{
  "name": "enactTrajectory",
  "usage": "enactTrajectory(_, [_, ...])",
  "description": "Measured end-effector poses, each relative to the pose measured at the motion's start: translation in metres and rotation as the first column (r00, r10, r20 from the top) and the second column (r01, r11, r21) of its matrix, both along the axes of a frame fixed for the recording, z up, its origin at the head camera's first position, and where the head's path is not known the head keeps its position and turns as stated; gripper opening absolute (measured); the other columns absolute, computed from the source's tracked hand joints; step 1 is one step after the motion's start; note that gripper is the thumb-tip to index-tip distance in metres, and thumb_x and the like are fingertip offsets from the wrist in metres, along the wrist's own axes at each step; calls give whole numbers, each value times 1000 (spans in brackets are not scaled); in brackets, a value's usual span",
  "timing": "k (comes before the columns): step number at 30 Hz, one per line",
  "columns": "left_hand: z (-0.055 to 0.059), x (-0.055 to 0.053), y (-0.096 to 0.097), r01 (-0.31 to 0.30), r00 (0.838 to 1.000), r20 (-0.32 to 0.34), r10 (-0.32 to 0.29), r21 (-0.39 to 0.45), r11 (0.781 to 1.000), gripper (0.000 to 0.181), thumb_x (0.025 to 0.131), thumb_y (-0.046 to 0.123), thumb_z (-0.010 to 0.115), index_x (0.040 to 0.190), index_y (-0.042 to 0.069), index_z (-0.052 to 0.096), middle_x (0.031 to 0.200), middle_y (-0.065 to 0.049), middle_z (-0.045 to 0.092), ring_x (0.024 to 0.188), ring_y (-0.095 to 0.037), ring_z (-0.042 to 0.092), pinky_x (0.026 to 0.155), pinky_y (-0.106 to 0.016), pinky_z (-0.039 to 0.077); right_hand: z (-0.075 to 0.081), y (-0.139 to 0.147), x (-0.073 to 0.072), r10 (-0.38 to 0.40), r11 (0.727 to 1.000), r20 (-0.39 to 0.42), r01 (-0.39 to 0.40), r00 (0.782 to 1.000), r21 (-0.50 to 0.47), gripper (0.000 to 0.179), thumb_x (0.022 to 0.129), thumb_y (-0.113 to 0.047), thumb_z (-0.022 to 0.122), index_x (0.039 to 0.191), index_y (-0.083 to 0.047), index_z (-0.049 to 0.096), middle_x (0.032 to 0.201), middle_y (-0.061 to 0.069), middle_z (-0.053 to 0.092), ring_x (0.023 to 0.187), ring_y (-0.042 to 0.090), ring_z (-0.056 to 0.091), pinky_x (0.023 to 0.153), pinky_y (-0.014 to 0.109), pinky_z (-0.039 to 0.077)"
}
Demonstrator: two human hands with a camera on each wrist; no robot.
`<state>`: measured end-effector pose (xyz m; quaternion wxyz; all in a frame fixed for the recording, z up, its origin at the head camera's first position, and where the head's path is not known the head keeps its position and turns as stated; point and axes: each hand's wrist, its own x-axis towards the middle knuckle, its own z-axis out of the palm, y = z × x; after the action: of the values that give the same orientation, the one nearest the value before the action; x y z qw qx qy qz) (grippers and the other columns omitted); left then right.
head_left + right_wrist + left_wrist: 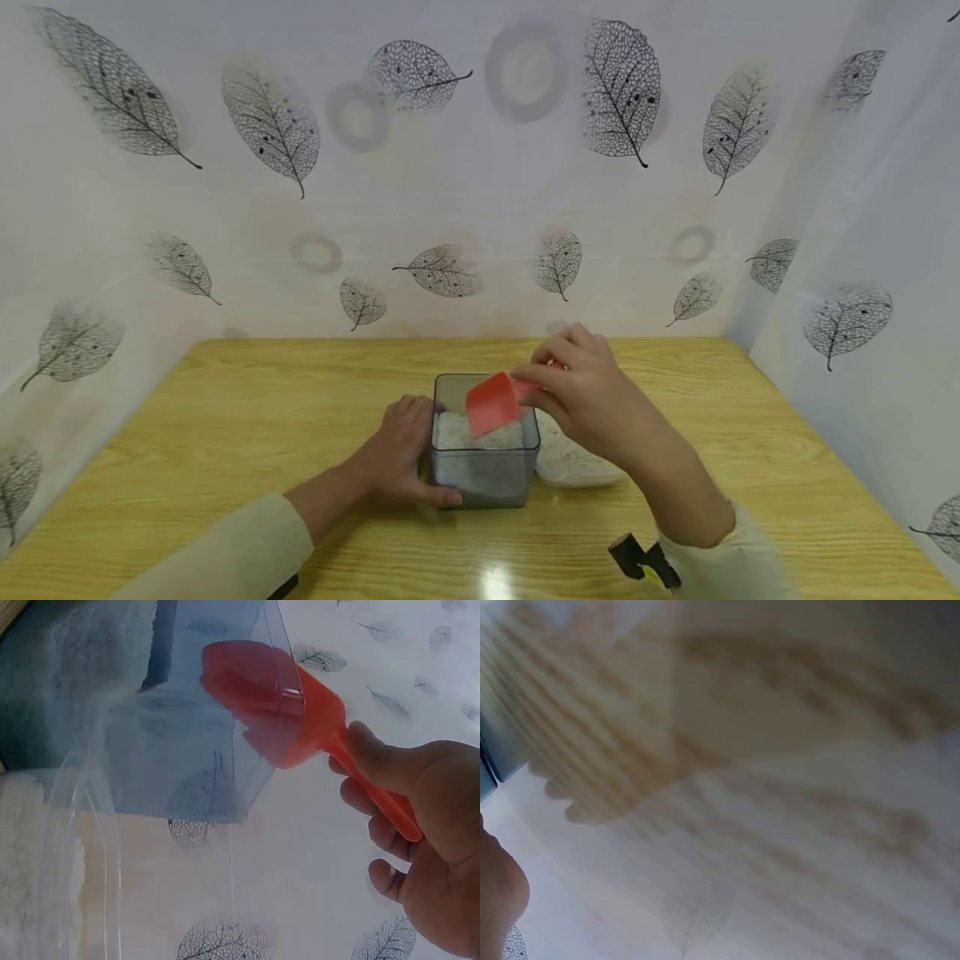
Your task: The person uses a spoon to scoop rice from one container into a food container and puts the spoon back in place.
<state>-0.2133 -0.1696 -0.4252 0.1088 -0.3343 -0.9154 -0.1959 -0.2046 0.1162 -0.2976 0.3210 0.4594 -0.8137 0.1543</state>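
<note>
A clear grey container (483, 483), partly filled with white rice-like grains (457, 431), stands on the table. My left hand (397, 454) rests against its left side, the thumb lying straight along the lower front. In the left wrist view only a rounded bit of that hand (501, 892) shows at the edge. Between thumb and fingers my right hand (581, 396) holds a red scoop (495, 404) by its handle. The scoop is tilted over the container's opening, its front edge low over the grains. Through the clear wall, the right wrist view shows the scoop's blade (251, 682) inside the rim.
Right beside the container sits a low clear tub (581, 481) of similar pale grains, partly behind my right hand. Both stand on a wood-grain table (247, 417). A white leaf-patterned curtain (480, 183) hangs behind and at both sides.
</note>
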Motion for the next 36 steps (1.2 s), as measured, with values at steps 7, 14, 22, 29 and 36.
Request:
enactTrajectory(7, [1,0,0,-2,1000,-9,2,-6,1000,103,67,87,63,131,9,45,116,0,50,108,-17,41,100,-44,38,-9,-22,3,-115,979,91,98,989,180,21,82,-25,81,101,-18,78,92,-5,62,90,17,45,77,33,33])
enactTrajectory(14, [2,3,2,-10,1000,-3,10,-16,1000,103,66,88,62,130,9,45,114,0,49,107,-17,41,99,-44,38,-19,-32,4,-190,959,197,139,962,246,16,84,-26,79,98,-19,78,92,-5,63,88,16,45,76,31,29])
enactTrajectory(22, [0,5,4,-21,1000,6,21,-24,999,103,66,88,62,131,10,44,115,0,49,108,-17,40,99,-45,37,-19,-38,5,-273,931,355,153,894,331,14,87,-17,76,101,-17,77,101,-3,72,89,16,49,75,31,29])
enactTrajectory(29, [-1,7,3,-2,1000,-17,2,-11,1000,103,66,88,62,131,11,45,116,0,49,108,-17,40,98,-43,38,-26,-38,7,-240,950,384,134,892,283,14,89,-25,75,101,-17,76,101,-6,73,86,12,46,75,30,28])
enactTrajectory(36, [-3,9,2,8,1000,-24,-8,13,1000,107,65,88,62,133,7,47,120,-2,51,112,-19,42,101,-47,38,-32,-34,9,-210,971,431,133,877,201,20,90,-31,71,103,-17,74,101,-8,72,88,11,45,80,32,28])
